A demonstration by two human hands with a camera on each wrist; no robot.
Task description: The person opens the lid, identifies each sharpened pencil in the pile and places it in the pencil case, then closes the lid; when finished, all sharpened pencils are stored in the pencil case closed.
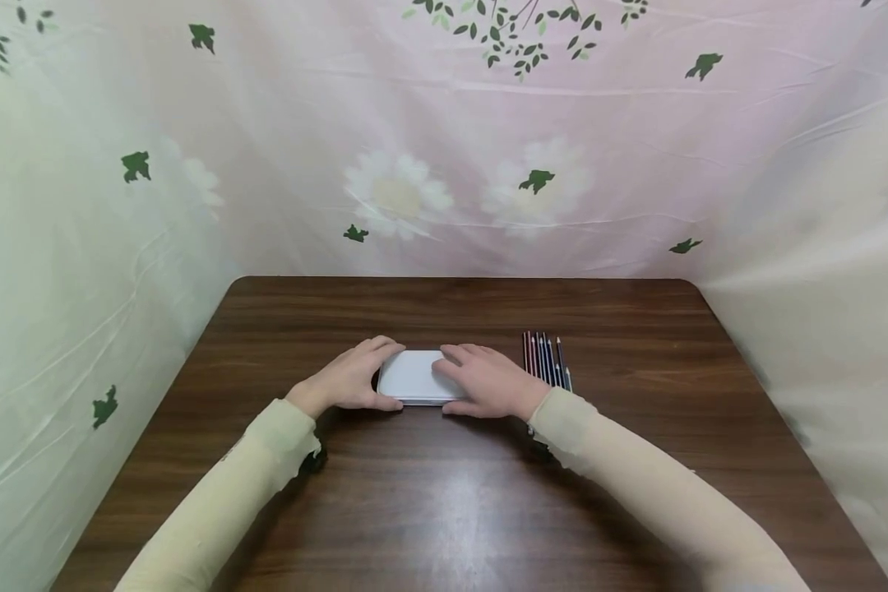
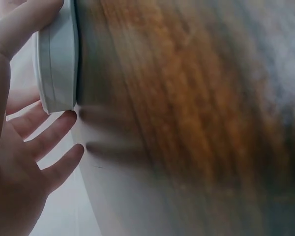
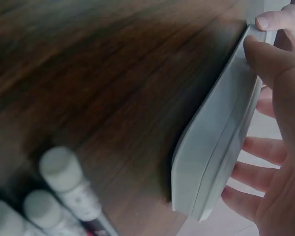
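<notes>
A flat white case (image 1: 414, 378) with rounded corners lies on the table, its lid down and a thin seam along its side. My left hand (image 1: 355, 380) grips its left end, thumb at the near edge and fingers toward the far side. At the other end my right hand (image 1: 488, 383) holds it, thumb low on the near side and fingers over the lid and far edge. In the right wrist view the case's side (image 3: 211, 142) shows between thumb and fingers. What the case contains is hidden.
Several dark pencils (image 1: 540, 358) lie side by side just right of the case, partly hidden behind my right wrist; their pale ends (image 3: 61, 169) show up close in the right wrist view. The brown wooden table (image 1: 429, 493) is enclosed by patterned cloth (image 1: 451, 164) at the back and sides.
</notes>
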